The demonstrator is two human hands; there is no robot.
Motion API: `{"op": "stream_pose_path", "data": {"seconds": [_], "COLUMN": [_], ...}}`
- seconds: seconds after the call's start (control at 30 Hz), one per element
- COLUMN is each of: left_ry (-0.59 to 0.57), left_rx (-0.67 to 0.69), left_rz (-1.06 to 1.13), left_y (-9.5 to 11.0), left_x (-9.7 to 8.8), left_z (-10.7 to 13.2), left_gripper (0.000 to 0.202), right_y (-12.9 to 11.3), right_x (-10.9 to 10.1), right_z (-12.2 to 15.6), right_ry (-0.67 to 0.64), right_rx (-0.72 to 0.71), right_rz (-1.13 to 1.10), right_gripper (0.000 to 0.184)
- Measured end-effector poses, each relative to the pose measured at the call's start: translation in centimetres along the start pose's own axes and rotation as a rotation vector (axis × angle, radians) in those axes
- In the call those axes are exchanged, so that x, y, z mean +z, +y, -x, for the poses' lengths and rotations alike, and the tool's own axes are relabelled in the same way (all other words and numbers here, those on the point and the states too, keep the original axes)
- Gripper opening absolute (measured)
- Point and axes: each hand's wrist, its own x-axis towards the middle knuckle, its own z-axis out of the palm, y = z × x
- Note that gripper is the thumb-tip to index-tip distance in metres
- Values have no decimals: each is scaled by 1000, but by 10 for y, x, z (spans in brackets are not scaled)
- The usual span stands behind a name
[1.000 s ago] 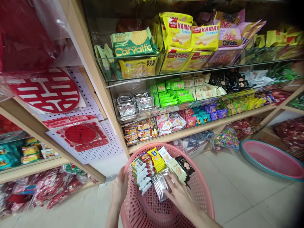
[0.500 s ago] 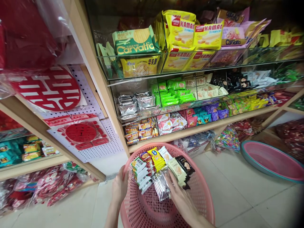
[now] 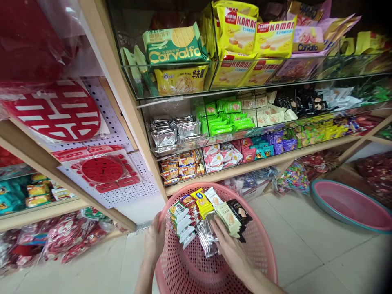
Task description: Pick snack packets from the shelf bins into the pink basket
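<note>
A pink perforated plastic basket [image 3: 267, 241] stands below the shelves. My left hand [image 3: 154, 241] is closed around its left rim. Inside, my right hand [image 3: 228, 247] has its fingers over the top of a stack of silver foil snack packets [image 3: 204, 237] and grips there; its thumb is hidden. Around that stack lie green-and-white packets [image 3: 179, 212], brown-red packets [image 3: 192, 210], a yellow packet [image 3: 203, 202], a white packet [image 3: 213, 197], cream packets [image 3: 229, 218] and black packets [image 3: 241, 211], fanned along the basket's far side.
Glass-fronted shelves [image 3: 183, 149] ahead hold sorted snacks, including yellow wafer bags [image 3: 237, 28] and silver packets [image 3: 163, 132]. Red paper decorations [image 3: 102, 169] hang at left. A pink-and-teal basin [image 3: 352, 204] sits on the tiled floor at right, near bagged sweets [image 3: 294, 177].
My right hand has shifted slightly up and left over the silver packets, whose top now leans differently. My left hand stays on the rim. The view has tilted a little.
</note>
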Motion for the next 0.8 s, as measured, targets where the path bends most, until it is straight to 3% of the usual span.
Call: {"op": "stream_pose_path", "data": {"seconds": [0.17, 0.4, 0.8], "left_ry": [-4, -6, 6], "left_rx": [-14, -4, -2], "left_rz": [6, -1, 7], "left_y": [-3, -1, 0], "left_x": [2, 0, 1], "left_z": [-1, 0, -1], "left_gripper": [50, 47, 45], "right_y": [-14, -37, -18], "right_x": [-16, -27, -7], "right_z": [-1, -8, 7], "right_ry": [-130, -145, -67], "right_rx": [90, 146, 131], "right_rz": [67, 179, 10], "right_gripper": [64, 57, 64]}}
